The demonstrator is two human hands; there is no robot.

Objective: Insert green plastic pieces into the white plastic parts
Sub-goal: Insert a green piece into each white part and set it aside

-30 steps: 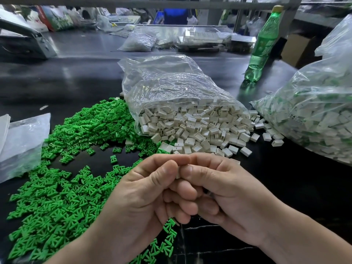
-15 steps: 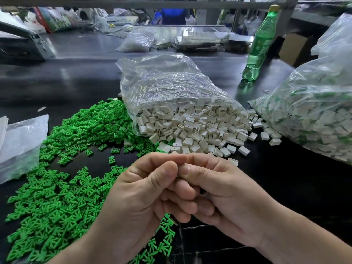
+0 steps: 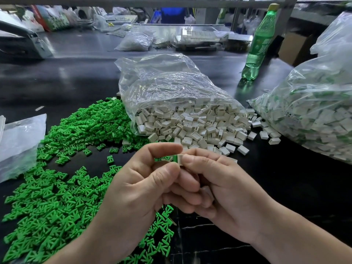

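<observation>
A: Hands meet over the table's near edge. The right hand (image 3: pixel 224 191) pinches a white part (image 3: pixel 179 159), and the left hand (image 3: pixel 137 187) pinches a green piece (image 3: pixel 174 158) at its open end.

B: Behind them the clear bag (image 3: pixel 171 88) lies on its side, spilling white parts (image 3: pixel 190 126) onto the black table (image 3: pixel 285 187).

A: Loose green pieces (image 3: pixel 66 187) are heaped at left. The big bag (image 3: pixel 314 103) at right holds white parts showing green.

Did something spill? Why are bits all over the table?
Yes. The clear bag lies on its side with its mouth open, and white parts lie spilled out of it onto the black table. Loose green pieces spread in a heap to its left. Nothing looks broken.
</observation>
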